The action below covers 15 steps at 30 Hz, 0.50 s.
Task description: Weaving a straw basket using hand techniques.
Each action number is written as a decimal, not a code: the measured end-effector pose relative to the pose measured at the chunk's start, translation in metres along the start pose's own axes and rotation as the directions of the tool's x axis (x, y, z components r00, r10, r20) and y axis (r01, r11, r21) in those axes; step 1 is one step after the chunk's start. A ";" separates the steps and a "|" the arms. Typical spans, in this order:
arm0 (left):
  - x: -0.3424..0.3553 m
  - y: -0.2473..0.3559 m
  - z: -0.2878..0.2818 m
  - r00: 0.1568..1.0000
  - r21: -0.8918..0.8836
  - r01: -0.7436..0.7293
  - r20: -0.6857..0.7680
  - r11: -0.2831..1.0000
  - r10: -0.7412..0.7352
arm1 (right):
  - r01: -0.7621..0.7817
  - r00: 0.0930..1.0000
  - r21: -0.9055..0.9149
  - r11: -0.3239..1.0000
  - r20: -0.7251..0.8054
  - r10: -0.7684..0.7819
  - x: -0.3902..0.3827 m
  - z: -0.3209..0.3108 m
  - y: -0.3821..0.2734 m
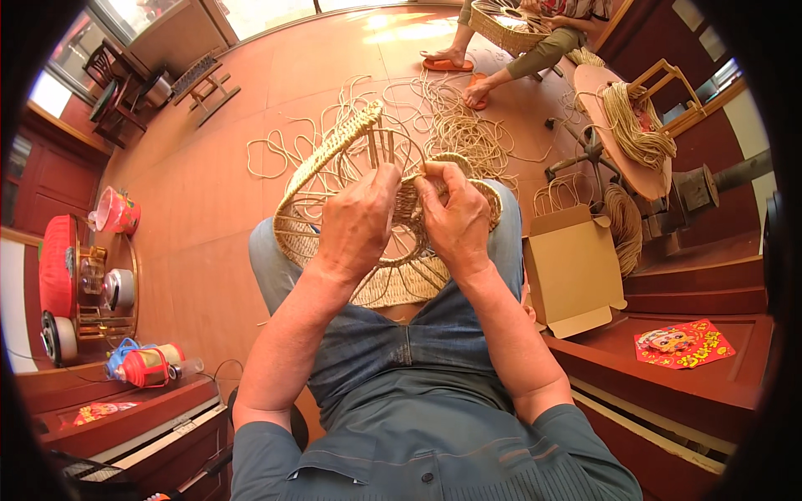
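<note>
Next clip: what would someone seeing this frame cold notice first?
Dead centre, the left hand and right hand pinch pale cord on a half-woven straw basket resting on the person's lap. Beyond it, loose cord sprawls over the reddish floor, and at the top edge a second person sits with another basket. An open cardboard box stands at the right.

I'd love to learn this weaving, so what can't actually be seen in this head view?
- Fingertips of the left hand and right hand: curled behind the hands, so the strand they work is hidden.
- Basket frame: its lower part lies behind both hands and the knees.
- Other person: cut off by the top edge.
- Open cardboard box: its inside faces away.
</note>
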<state>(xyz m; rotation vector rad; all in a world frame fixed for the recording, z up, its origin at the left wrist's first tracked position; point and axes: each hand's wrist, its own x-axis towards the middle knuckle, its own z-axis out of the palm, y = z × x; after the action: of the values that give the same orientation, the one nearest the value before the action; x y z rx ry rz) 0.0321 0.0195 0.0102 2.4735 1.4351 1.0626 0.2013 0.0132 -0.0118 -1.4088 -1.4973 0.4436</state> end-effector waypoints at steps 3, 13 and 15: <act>-0.006 -0.003 -0.006 0.999 -0.001 0.034 -0.014 0.999 -0.034 | 0.112 0.992 -0.047 0.993 -0.050 -0.115 -0.010 -0.002 -0.004; -0.016 -0.009 -0.020 0.997 0.055 0.020 -0.072 0.998 -0.016 | 0.427 0.903 -0.097 0.899 0.090 -0.419 -0.011 0.010 0.001; -0.013 -0.011 -0.025 0.996 0.091 0.080 0.022 0.993 -0.082 | 0.436 0.899 -0.101 0.894 0.092 -0.428 -0.013 0.013 0.002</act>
<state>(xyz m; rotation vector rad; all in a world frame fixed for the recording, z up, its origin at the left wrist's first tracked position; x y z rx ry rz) 0.0048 0.0090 0.0182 2.4548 1.5944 0.9690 0.1891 0.0063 -0.0244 -1.1081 -1.8594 0.1246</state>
